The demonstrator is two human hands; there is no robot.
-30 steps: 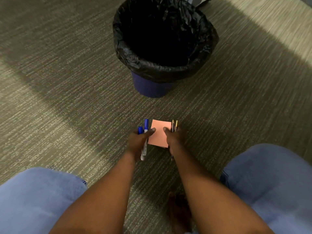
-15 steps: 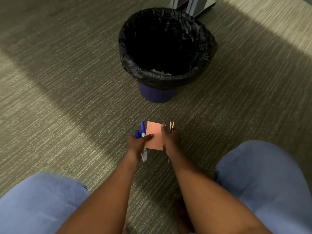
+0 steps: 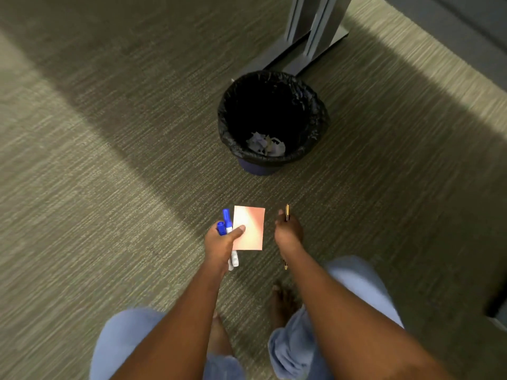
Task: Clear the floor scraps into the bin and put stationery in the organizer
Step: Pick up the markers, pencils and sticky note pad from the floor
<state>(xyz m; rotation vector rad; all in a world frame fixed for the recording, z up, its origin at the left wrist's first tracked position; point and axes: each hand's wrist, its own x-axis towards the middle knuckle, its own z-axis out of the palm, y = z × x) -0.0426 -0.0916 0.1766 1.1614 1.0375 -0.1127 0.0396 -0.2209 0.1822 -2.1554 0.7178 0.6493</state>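
My left hand (image 3: 222, 241) holds two blue-capped white markers (image 3: 227, 223) and a pink pad of sticky notes (image 3: 251, 229), pinched by the thumb. My right hand (image 3: 288, 231) is closed around thin pens (image 3: 287, 213), one yellow tip pointing forward and the other end sticking out below the wrist. The hands are apart, held above the carpet. Ahead stands the bin (image 3: 315, 133) with a black liner; crumpled paper scraps (image 3: 264, 145) lie at its bottom. No organizer is in view.
A grey metal desk leg and foot (image 3: 312, 37) stand right behind the bin. Olive carpet (image 3: 109, 160) spreads to the left. My bare feet (image 3: 282, 303) and light-blue trouser legs are below. A dark object edge sits at the far right (image 3: 498, 305).
I have risen from a crouch, so the bin looks smaller and farther. My right hand let go of the pink pad and moved right; the left hand alone keeps it.
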